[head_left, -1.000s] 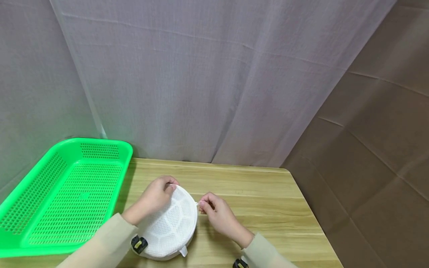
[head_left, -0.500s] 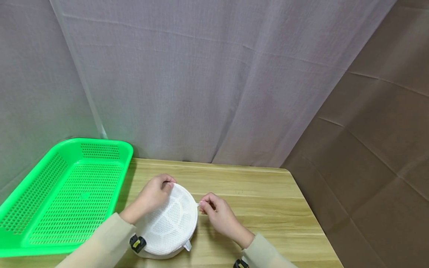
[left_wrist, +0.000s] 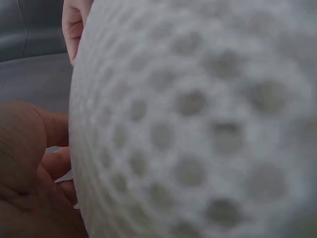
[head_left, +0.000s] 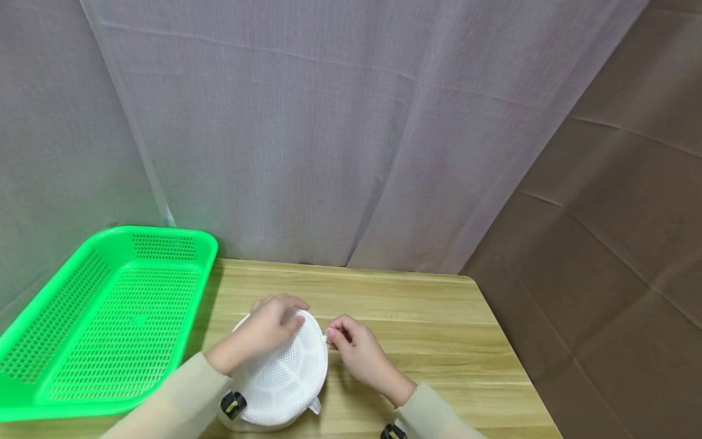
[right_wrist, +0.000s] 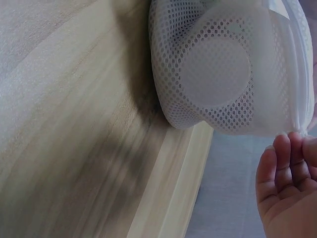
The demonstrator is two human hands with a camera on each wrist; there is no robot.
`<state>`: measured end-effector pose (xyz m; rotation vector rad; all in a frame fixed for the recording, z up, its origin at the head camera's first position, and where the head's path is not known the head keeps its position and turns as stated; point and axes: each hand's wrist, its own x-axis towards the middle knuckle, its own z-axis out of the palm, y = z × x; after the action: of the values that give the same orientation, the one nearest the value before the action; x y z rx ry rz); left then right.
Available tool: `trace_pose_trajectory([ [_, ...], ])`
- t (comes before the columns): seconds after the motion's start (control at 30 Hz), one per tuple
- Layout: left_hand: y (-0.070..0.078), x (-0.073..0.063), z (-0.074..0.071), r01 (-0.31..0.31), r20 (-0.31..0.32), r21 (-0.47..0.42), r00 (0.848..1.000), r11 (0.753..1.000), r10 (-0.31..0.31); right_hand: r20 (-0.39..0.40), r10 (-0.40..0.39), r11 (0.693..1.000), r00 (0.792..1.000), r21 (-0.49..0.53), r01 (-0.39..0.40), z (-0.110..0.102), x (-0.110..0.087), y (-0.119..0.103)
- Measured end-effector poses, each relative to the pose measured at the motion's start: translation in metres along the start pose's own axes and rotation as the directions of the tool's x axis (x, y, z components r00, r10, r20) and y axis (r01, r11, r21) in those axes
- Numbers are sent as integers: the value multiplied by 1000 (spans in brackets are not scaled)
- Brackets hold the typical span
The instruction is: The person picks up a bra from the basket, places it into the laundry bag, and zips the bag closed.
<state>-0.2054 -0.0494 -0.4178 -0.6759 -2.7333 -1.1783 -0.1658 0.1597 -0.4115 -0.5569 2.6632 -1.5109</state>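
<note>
A round white mesh laundry bag (head_left: 287,378) lies on the wooden table, its zipper running along the rim. Through the mesh in the right wrist view, a pale disc (right_wrist: 215,72) shows in its side. My left hand (head_left: 269,332) holds the bag's far rim, thumb over the top and index finger beyond the edge. The left wrist view has that hand (left_wrist: 29,163) beside the blurred mesh (left_wrist: 188,124), fingers bent against it. At the right side of the rim, my right hand (head_left: 359,353) pinches the small zipper pull (head_left: 326,339) between thumb and fingers.
A large green plastic basket (head_left: 205,292) with perforated sides stands on the left. Grey curtain (head_left: 329,152) hangs behind the wooden table (head_left: 439,341), and a brown fabric wall (head_left: 603,244) rises on the right.
My left hand has shifted right along the far rim. The bag has turned and slid slightly right, its fabric tab moving with it. My right hand has stayed in place at the zipper pull.
</note>
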Motion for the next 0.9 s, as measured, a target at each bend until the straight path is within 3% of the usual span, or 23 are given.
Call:
trace_pose_trajectory([
  [0.43,-8,2,5,15,-42,-15,999,1000,-15,55,-33,998,998,61,30,2,-1,5],
  [0.7,-11,2,4,61,-56,-38,996,997,-63,65,-43,998,997,58,39,3,-1,6],
  [0.9,-11,0,1,130,-62,-68,989,989,-135,66,-37,999,997,32,35,2,-2,2],
])
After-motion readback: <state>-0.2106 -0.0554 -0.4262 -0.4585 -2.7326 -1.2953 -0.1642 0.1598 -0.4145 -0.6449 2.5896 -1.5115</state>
